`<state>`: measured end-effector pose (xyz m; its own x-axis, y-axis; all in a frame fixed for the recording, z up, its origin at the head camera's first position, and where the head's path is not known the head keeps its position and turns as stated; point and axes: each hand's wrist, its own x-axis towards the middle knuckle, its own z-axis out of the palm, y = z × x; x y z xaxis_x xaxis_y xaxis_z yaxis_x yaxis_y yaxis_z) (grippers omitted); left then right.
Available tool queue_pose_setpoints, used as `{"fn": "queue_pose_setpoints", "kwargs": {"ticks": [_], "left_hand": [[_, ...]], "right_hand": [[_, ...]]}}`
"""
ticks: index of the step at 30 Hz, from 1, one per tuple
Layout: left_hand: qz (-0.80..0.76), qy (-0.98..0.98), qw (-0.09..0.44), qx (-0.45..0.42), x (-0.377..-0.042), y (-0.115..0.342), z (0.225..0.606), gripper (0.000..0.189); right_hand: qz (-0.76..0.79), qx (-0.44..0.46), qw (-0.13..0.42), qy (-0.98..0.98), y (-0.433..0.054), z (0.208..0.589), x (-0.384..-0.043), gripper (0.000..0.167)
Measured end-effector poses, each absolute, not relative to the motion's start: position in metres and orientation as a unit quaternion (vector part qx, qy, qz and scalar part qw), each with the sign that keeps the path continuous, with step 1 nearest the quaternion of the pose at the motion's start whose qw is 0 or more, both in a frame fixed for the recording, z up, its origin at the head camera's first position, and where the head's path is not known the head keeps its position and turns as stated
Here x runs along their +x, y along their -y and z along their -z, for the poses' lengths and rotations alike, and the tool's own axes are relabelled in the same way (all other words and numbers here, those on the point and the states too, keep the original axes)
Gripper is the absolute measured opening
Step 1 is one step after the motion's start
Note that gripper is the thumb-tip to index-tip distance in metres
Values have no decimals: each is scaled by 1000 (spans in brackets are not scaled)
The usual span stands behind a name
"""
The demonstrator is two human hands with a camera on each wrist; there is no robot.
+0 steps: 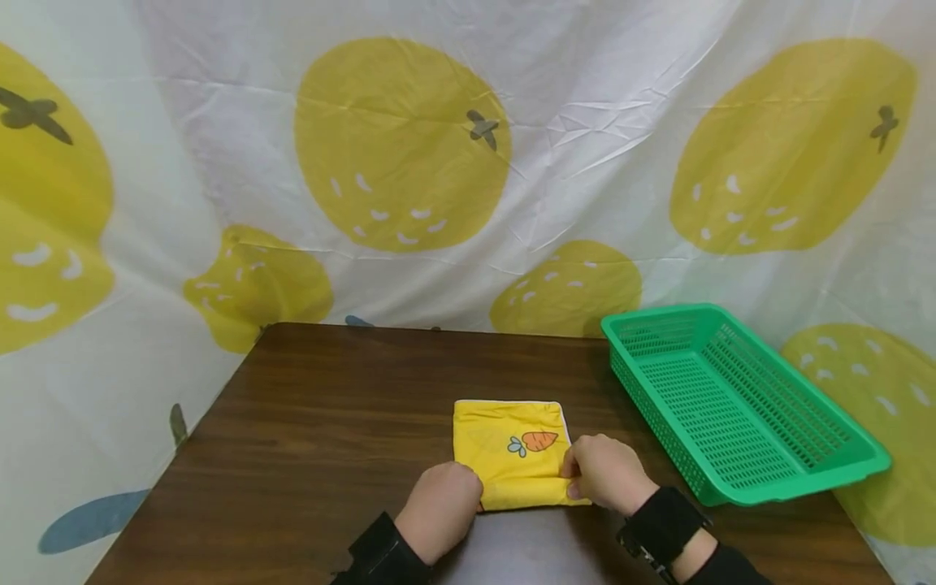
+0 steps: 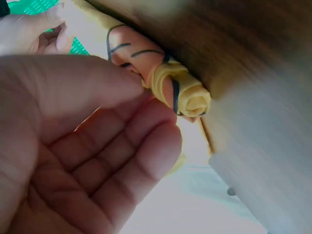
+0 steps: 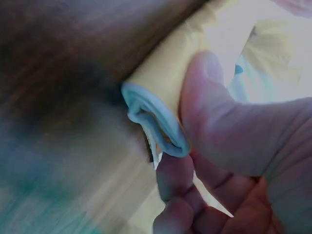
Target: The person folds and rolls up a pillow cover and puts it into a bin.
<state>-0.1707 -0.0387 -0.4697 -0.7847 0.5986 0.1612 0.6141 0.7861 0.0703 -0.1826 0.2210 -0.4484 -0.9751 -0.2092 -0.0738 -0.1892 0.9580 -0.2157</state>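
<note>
A yellow cloth [image 1: 504, 447] printed with an orange carrot lies on the table, its near edge rolled into a thick band. My left hand [image 1: 444, 504] pinches the left end of that roll between thumb and fingers. In the left wrist view the rolled end [image 2: 195, 102] shows as a spiral beside the fingertips. At the right end my right hand [image 1: 607, 471] pinches the roll, thumb on top and fingers beneath. The right wrist view shows the pale-trimmed end of the roll [image 3: 155, 114] as a flattened loop. The cloth's far part lies flat.
A green plastic basket [image 1: 797, 496] with slotted sides stands at the right of the dark wooden table [image 1: 329, 406], close to my right hand. Behind the table hangs a white sheet [image 1: 585, 162] with yellow fruit prints.
</note>
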Motion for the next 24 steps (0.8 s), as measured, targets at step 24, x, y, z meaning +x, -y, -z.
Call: {"fn": "queue_pose_setpoints", "kwargs": {"ticks": [24], "left_hand": [[71,941,35,-330,-184,45,475,19]], "right_hand": [[-4,-209,-151,-966,-214,472,-142,28]]}}
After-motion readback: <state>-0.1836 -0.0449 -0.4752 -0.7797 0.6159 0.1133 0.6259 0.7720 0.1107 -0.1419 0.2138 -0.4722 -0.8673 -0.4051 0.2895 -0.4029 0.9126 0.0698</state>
